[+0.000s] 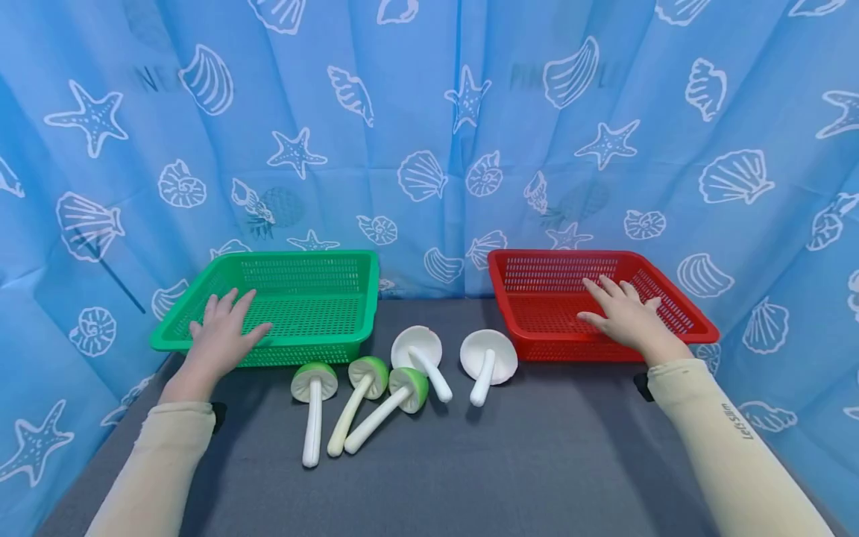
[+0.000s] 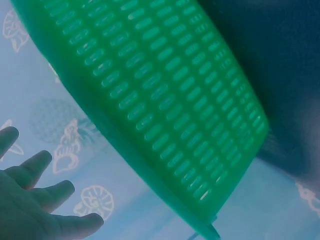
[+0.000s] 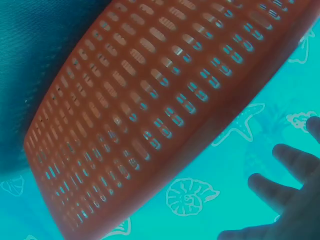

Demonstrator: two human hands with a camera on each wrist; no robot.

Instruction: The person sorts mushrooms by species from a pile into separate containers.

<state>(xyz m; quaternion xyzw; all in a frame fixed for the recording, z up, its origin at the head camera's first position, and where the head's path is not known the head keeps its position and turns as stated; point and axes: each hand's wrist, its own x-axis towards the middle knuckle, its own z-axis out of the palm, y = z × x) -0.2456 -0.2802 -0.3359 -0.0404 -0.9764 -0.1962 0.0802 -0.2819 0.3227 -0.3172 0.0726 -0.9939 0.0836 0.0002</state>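
Observation:
In the head view my left hand point(image 1: 220, 337), fingers spread, is over the near left part of a green plastic basket point(image 1: 367, 328). My right hand point(image 1: 627, 317) spreads its fingers over the near rim of a red plastic basket point(image 1: 510, 328). Both hands hold nothing. Between and in front of the baskets lie toy mushrooms: a green-capped mushroom point(image 1: 313, 418) at the left, a second green-capped mushroom point(image 1: 356, 410), a third green-capped mushroom point(image 1: 385, 418) overlapping it, a white-capped mushroom point(image 1: 429, 369) and another white-capped mushroom point(image 1: 486, 373) near the red basket.
A dark grey cloth point(image 1: 510, 470) covers the table. Behind and at both sides hangs a blue curtain point(image 1: 429, 112) printed with white shells and starfish. The baskets stand against the back, with a gap between them.

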